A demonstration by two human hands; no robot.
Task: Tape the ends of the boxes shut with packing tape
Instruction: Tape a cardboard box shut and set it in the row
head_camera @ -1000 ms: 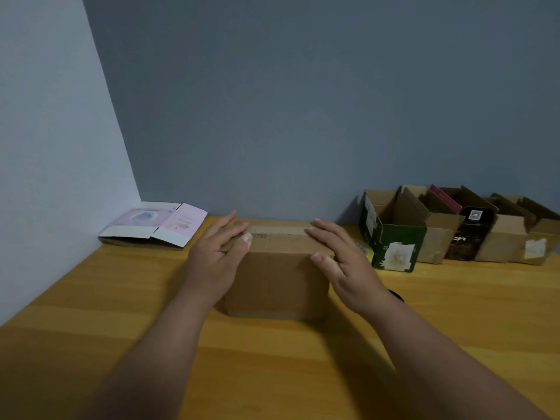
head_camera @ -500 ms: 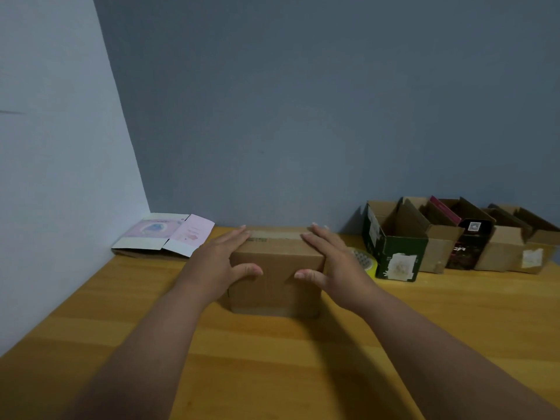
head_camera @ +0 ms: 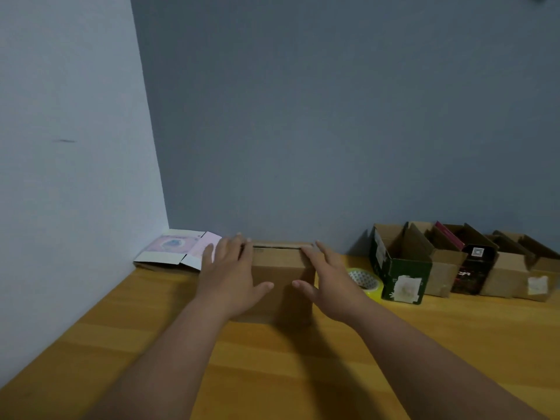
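Both hands have slid farther back, flat-fingered on the box [head_camera: 283,278], its long axis left-right.

A wooden bench [head_camera: 121,344] fills a corner: pale wall [head_camera: 66,147] left of it, darker blue-grey wall [head_camera: 333,116] behind.

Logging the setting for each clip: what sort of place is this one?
Probably a home or small-office packing corner: a wooden tabletop set against bare grey walls, a row of open cardboard boxes, a yellow roll of packing tape.
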